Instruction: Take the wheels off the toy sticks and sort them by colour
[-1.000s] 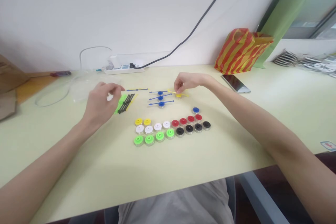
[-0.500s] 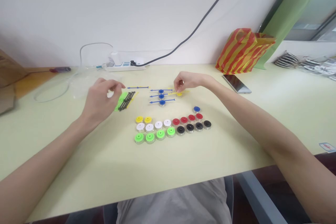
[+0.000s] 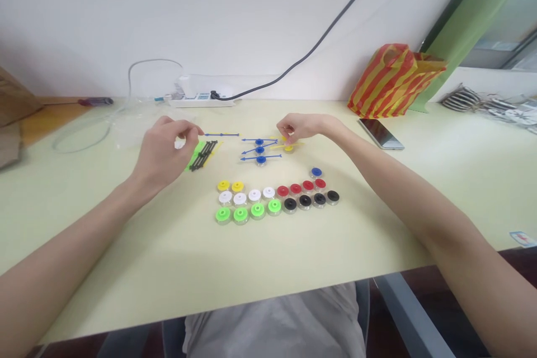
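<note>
My right hand is closed, its fingertips pinching a yellow arrow over a yellow spinner base. Left of it, blue arrows lie across several blue spinner bases. The middle blue arrow is slanted and reaches toward my right fingertips. My left hand hovers with thumb and index finger together; whether anything is between them is hidden. Near its fingertips lies a separate blue arrow. Partly under and beside this hand are black arrows, green arrows and yellow ones.
Rows of yellow, white, red, green and black bases stand nearer me. A lone blue base sits to their right. Behind are a power strip, a phone and a striped bag.
The middle blue arrow has turned, its tail end swinging away from me. My left thumb and index finger have come together. My right hand stays at the yellow base.
</note>
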Tool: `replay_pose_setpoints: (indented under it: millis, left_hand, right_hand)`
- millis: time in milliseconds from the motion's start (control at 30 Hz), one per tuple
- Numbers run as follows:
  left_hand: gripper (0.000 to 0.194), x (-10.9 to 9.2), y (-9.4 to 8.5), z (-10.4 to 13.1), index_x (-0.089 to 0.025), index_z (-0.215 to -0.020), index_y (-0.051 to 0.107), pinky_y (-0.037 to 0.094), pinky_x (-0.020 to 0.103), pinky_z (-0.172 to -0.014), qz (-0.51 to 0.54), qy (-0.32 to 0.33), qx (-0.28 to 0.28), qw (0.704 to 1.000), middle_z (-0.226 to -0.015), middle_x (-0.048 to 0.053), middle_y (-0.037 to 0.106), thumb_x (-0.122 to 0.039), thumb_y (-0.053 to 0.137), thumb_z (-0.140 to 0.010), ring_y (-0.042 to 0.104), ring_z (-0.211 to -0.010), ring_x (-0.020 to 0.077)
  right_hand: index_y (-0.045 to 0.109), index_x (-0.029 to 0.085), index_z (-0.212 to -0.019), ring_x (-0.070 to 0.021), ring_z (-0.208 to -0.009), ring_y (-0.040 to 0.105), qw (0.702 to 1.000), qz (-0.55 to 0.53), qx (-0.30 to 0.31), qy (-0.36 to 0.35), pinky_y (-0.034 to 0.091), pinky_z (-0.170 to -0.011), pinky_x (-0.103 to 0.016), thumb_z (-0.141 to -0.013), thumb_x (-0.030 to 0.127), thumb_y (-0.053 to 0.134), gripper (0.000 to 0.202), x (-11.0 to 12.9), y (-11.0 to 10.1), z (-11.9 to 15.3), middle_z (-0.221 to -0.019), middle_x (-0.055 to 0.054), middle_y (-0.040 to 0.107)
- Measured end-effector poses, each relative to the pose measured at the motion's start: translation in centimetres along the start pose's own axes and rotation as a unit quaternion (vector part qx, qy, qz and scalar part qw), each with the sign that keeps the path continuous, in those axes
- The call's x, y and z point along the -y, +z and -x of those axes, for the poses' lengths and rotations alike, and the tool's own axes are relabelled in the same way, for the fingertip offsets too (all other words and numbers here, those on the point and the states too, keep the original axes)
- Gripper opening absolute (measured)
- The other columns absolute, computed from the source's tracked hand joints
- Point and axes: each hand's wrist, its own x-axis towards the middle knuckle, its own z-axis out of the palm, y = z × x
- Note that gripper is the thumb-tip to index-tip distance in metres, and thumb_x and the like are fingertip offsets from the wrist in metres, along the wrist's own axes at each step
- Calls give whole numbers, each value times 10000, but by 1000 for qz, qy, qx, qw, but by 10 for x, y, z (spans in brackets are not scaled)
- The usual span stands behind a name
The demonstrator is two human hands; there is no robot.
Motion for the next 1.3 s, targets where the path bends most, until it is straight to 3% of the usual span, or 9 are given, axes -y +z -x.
replay_pose_setpoints:
  millis: [400, 533, 700, 900, 1133, 1300]
  left_hand:
    - [228, 0, -1, 2, -229, -948, 736, 474, 395, -830, 4, 10, -5, 1000, -827, 33, 672, -293, 520, -983, 576, -950, 221]
    - [223, 2, -2, 2, -223, -928, 720, 477, 388, -824, -9, 24, -6, 1000, -830, 33, 675, -296, 517, -983, 569, -954, 221]
    - [204, 1, -3, 2, -246, -885, 692, 485, 399, -850, -15, 34, -10, 999, -843, 37, 714, -300, 515, -972, 593, -952, 245]
    - [213, 1, -4, 2, -271, -852, 671, 483, 425, -849, -22, 26, -5, 999, -852, 45, 739, -333, 494, -953, 607, -946, 280]
    - [209, -1, -5, 2, -279, -832, 657, 478, 418, -840, -21, 24, 1, 999, -875, 44, 749, -336, 494, -951, 605, -950, 282]
    - [213, -1, -5, 2, -239, -845, 677, 483, 400, -847, -28, 21, -2, 999, -871, 47, 749, -324, 514, -952, 609, -956, 265]
  right_hand:
    - [639, 168, -749, -142, -688, 484, 1000, -23, 5, 3, 361, -621, -280, -738, 333, 901, 310, 0, -5, 6, -744, 10, 584]
    - [767, 163, -840, -171, -735, 547, 999, -46, 14, -10, 408, -684, -303, -764, 388, 862, 256, 2, -14, 18, -774, -23, 676]
    - [845, 172, -923, -215, -843, 645, 999, -43, -11, 11, 457, -754, -324, -795, 313, 799, 195, 14, -21, 27, -915, -69, 798]
    - [834, 161, -820, -224, -839, 690, 998, -29, 14, 50, 474, -739, -301, -715, 330, 830, 199, 22, -12, 22, -895, -77, 814]
    - [837, 147, -896, -229, -891, 706, 996, -74, 46, 4, 494, -789, -295, -733, 374, 797, 282, 7, -6, 12, -946, -90, 826]
    - [827, 141, -902, -214, -859, 682, 996, -70, 59, 18, 484, -765, -287, -738, 369, 801, 283, 6, -5, 10, -917, -79, 814]
